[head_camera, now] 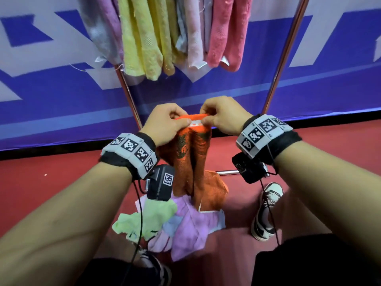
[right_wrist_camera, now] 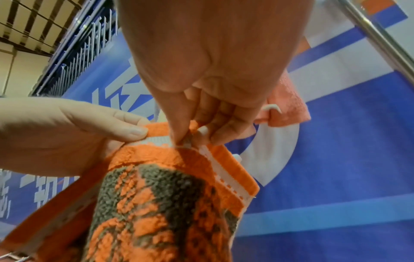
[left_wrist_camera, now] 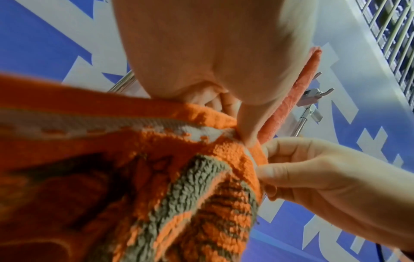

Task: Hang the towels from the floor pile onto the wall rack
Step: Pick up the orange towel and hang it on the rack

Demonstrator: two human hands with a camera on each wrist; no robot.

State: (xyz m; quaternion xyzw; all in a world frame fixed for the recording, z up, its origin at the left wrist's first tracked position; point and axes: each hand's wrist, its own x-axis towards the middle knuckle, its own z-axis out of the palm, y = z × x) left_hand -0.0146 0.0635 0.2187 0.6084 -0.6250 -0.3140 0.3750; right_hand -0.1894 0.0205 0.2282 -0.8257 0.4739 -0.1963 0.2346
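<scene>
Fingers [right_wrist_camera: 134,131] of the left hand [head_camera: 165,124] and those of the right hand [head_camera: 222,116] are curled, pinching the top hem of the orange towel [head_camera: 191,159] close together, likely to find its edge and spread it flat before draping. That towel hangs folded lengthwise below both hands, above the pile [head_camera: 175,223] of green, lilac and blue towels on the red floor [head_camera: 51,182]; whether its lower end touches the pile is unclear. Beyond the orange towel stands the rack [head_camera: 286,52], already carrying lilac, yellow and pink towels [head_camera: 226,34]. My guess: spread first, then lift over the bar.
</scene>
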